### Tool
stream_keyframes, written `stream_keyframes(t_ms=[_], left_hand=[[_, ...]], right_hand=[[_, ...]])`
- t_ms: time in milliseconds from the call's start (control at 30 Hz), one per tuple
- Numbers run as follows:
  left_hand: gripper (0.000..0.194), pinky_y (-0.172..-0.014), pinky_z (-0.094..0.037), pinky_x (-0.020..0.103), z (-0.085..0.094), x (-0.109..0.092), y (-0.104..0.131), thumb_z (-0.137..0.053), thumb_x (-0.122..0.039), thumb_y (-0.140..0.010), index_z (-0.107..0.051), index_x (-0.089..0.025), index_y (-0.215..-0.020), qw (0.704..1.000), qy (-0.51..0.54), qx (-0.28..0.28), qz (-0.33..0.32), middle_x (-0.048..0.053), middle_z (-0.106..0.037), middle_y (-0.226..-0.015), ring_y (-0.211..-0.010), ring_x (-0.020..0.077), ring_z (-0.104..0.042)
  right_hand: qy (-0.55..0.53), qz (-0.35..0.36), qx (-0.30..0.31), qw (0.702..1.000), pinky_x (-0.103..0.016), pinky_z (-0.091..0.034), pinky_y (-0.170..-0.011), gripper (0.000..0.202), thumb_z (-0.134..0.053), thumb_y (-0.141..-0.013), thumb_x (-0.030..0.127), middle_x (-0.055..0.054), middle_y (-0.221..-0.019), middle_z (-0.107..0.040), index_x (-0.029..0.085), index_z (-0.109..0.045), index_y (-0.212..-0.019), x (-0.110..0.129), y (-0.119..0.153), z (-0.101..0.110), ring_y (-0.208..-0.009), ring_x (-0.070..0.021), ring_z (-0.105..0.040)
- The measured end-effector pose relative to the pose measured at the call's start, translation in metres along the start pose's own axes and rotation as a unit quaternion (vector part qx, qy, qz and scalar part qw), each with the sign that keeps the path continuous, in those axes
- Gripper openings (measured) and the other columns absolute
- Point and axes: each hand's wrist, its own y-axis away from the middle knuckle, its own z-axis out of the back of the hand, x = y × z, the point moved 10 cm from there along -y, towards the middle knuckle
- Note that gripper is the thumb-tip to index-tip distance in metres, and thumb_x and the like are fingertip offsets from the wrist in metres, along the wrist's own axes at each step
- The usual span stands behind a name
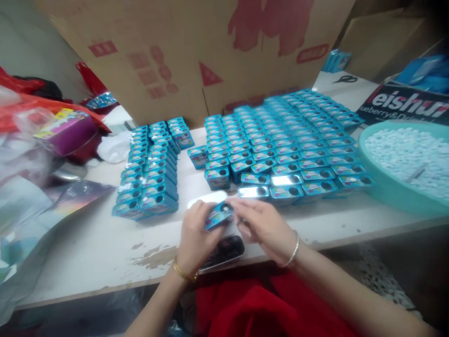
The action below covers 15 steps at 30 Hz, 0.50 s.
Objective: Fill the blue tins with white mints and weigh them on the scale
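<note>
Head view: one small blue box (217,216) held over the counter (87,255), lower centre of the frame.
The left hand (199,234) grips it; the right hand (263,227) bunches at its right end, whether pinching anything I can't tell. Matching boxes (278,153) stand mid-frame; a turquoise basin (384,192) sits at right.

Pale light, seemingly from overhead, whitens the tabletop (87,252) and glares off the lids of two blue tins (252,192) beyond my hands. Beneath the table edge and in the upper right corner, everything sinks into darkness. My left hand (200,233) and right hand (265,230) look soft but readable; sideways, the red plastic bag (21,112) and teal basin (380,194) smear, stretched outward.
</note>
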Motion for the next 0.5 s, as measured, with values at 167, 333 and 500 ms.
stream_keyframes(t_ms=[167,333,500], left_hand=[[0.024,-0.071,-0.042,0.028,0.018,0.014,-0.009,-0.065,-0.035,-0.081,-0.057,-0.020,-0.099,0.999,0.041,-0.017,0.005,0.002,-0.057,-0.087,-0.081,0.0163,-0.054],[0.036,-0.079,-0.044,0.030,0.095,0.051,-0.064,-0.065,-0.041,-0.080,-0.055,-0.019,-0.107,0.983,-0.039,-0.179,-0.009,0.003,-0.057,-0.096,-0.089,0.0181,-0.055],[0.046,-0.099,-0.037,0.036,0.114,0.102,-0.172,-0.059,-0.041,-0.081,-0.050,-0.015,-0.118,0.976,-0.099,-0.188,-0.039,0.010,-0.054,-0.116,-0.111,0.0235,-0.049]], right_hand=[[-0.030,0.008,-0.021,0.999,-0.014,-0.014,-0.037,0.033,-0.071,-0.075,0.037,0.004,-0.064,-0.051,0.013,-0.067,-0.098,0.003,0.002,0.013,-0.041,0.0001,-0.030],[-0.104,-0.073,-0.084,0.988,-0.011,-0.017,-0.035,0.032,-0.078,-0.067,0.032,0.002,-0.066,-0.053,0.012,-0.068,-0.090,-0.048,0.004,0.059,-0.042,0.0010,-0.033],[-0.088,-0.081,-0.141,0.983,-0.012,-0.029,-0.035,0.029,-0.081,-0.061,0.034,-0.003,-0.068,-0.059,0.013,-0.070,-0.079,-0.096,0.004,0.098,-0.046,-0.0038,-0.045]])
